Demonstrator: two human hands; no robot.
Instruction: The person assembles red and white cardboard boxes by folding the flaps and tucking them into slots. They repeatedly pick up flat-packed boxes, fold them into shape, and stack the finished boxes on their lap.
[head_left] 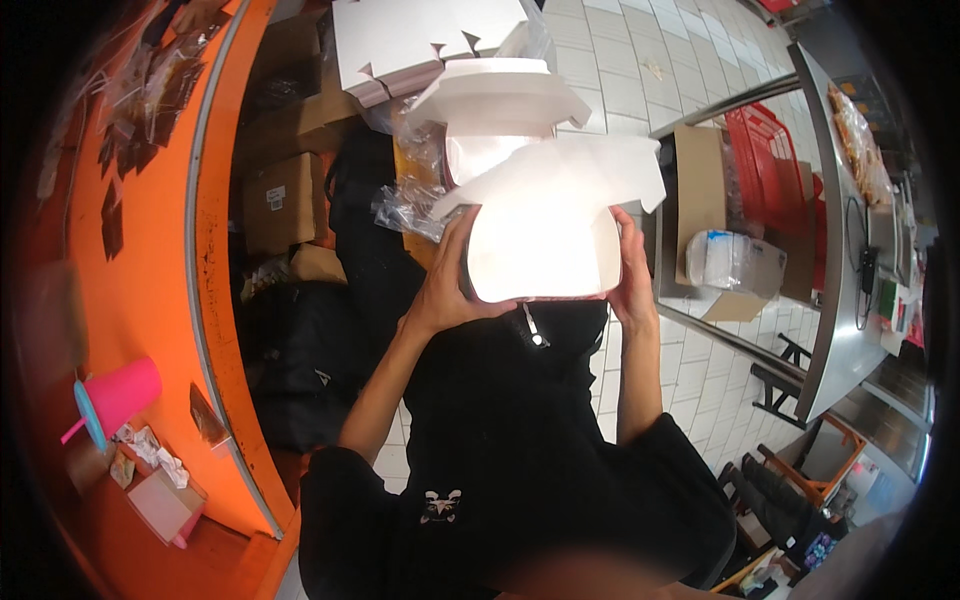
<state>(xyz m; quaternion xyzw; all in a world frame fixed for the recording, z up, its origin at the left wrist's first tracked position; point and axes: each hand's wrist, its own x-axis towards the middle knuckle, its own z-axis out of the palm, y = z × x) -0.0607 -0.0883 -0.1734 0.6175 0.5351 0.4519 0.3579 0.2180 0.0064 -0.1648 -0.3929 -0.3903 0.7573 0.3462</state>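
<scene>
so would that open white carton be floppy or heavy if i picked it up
Probably light: the open white carton looks like thin board, no contents showing. Its lid may flop, as its far edge is clear of the left hand and right hand. Its walls might bow if squeezed, as their edges look thin.

At left runs an orange table (155,300). Flat dark packets (112,222) lie along its far part; toward its near end are a pink tumbler (125,392) with a light-blue lid and a brown packet (207,413) by the right edge. A yellow surface (405,165), far and centre, carries crinkled clear plastic (412,207) and, seemingly, an open white carton (480,158). At right, a stainless-steel table (826,330) bears a black cable (852,235) and, farther off, orange-brown bagged goods (858,145).
</scene>
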